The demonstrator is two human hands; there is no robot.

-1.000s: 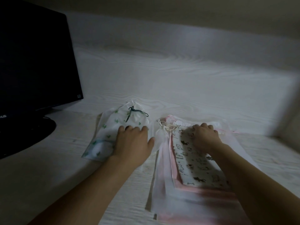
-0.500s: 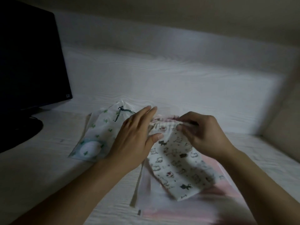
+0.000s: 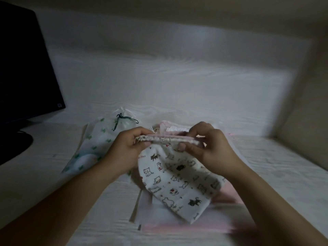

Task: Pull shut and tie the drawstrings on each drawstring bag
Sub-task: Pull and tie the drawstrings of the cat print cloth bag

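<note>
Cat-print drawstring bag (image 3: pixel 174 176), held up above the desk (image 3: pixel 276 167) by its mouth. We see the left hand (image 3: pixel 124 151) pinching the left end of the gathered top hem and the right hand (image 3: pixel 211 148) pinching the right end, thumb and fingers (image 3: pixel 182 147) pressed on the cloth; the body of the bag hangs down and toward us, over a pile of pink bags (image 3: pixel 227 194) lying flat on the desk.

To the left lies the green-print bag (image 3: pixel 92 148), its mouth gathered and its dark cord (image 3: pixel 122 119) knotted, so we judge that one finished. A dark monitor (image 3: pixel 26 68) stands at the far left.

The cords of the cat-print bag cannot be made out; a pale strand near the left fingers may belong to it or to the pile behind.

Risks, as we judge them:
- Both hands hold the hem rather than a cord. Pulling outward from here would stretch the mouth flat, not close it.
- If only one cord end is drawn, it may slide through the channel and come out at the far side.
- Dim light and look-alike pale strands invite catching a cord from the pile beneath.
- A knot tied before the mouth is fully gathered would leave a gap.
</note>
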